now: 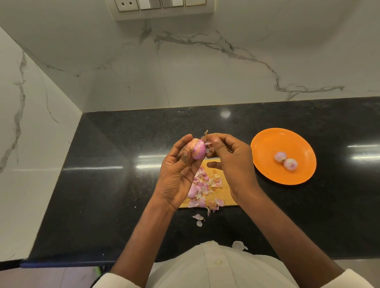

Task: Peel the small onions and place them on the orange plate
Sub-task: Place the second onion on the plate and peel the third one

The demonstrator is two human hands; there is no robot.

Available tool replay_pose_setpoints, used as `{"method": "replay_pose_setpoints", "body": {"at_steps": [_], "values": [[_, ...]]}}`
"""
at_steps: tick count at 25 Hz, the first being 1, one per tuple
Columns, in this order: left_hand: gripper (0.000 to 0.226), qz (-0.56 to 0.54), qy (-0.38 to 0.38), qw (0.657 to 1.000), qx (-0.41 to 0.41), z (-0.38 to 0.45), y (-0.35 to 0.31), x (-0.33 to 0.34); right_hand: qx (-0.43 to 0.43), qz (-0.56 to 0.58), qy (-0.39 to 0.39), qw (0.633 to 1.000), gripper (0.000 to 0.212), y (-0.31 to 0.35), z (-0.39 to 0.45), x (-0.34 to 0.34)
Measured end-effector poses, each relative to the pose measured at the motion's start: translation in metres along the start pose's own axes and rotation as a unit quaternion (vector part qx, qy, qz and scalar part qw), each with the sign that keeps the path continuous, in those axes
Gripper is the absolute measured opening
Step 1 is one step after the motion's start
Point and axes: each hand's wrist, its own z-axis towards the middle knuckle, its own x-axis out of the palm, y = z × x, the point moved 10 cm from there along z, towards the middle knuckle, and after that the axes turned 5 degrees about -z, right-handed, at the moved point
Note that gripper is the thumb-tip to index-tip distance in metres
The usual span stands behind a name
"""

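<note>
Head view, left hand (178, 166) grips onion (197, 151), right hand (230, 161) seemingly pinching skin

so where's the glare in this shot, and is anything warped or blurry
Head view: ceiling lights streak across the black countertop, with a round hotspot behind the hands. Wide-angle bending curves the wall and counter edges. The onion in the left hand is sharp, as are the two on the orange plate.

Small onion (198, 151) gripped in left hand (179, 175), right hand (230, 161) pinching its skin above wooden board (221, 193).
</note>
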Motion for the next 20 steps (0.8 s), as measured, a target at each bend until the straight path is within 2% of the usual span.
{"method": "replay_pose_setpoints", "body": {"at_steps": [5, 10, 13, 16, 20], "values": [[0.033, 0.047, -0.002, 0.999, 0.017, -0.004, -0.005, 0.002, -0.096, -0.133, 0.002, 0.986, 0.026, 0.016, -0.003, -0.001], [0.039, 0.112, -0.02, 0.992, 0.045, -0.007, -0.01, -0.005, -0.102, -0.147, -0.013, 0.984, 0.019, 0.018, -0.002, -0.005], [0.037, 0.138, -0.015, 0.989, 0.056, -0.009, -0.013, -0.002, -0.19, -0.241, -0.03, 0.951, 0.018, 0.034, -0.008, -0.002], [0.034, 0.174, -0.011, 0.982, 0.071, -0.008, -0.018, -0.001, -0.276, -0.3, 0.009, 0.913, 0.031, 0.044, -0.013, 0.009], [0.044, 0.213, -0.016, 0.975, 0.059, -0.008, -0.017, -0.001, -0.28, -0.29, 0.059, 0.913, 0.029, 0.044, -0.011, 0.016]]}}
